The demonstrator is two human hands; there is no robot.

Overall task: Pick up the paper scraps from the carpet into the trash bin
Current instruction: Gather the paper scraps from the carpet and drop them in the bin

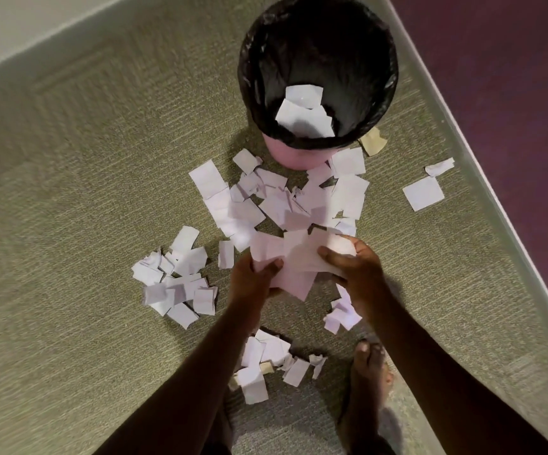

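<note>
A pink trash bin [290,157] with a black liner [318,44] stands on the green carpet [85,192], a few white scraps [303,111] lying inside it. Several white paper scraps [249,208] are strewn in front of the bin. My left hand [254,279] and my right hand [358,267] together grip a bunch of paper scraps [295,257] between them, just above the carpet. More scraps lie in a heap at the left [177,277], near my feet [266,362] and under my right wrist [343,315].
A single white square [423,193] and a crumpled scrap [440,167] lie at the right by a pale skirting strip [463,136], beyond which is purple floor [512,60]. A brown scrap [372,142] sits beside the bin. My bare foot [369,372] stands at the lower right.
</note>
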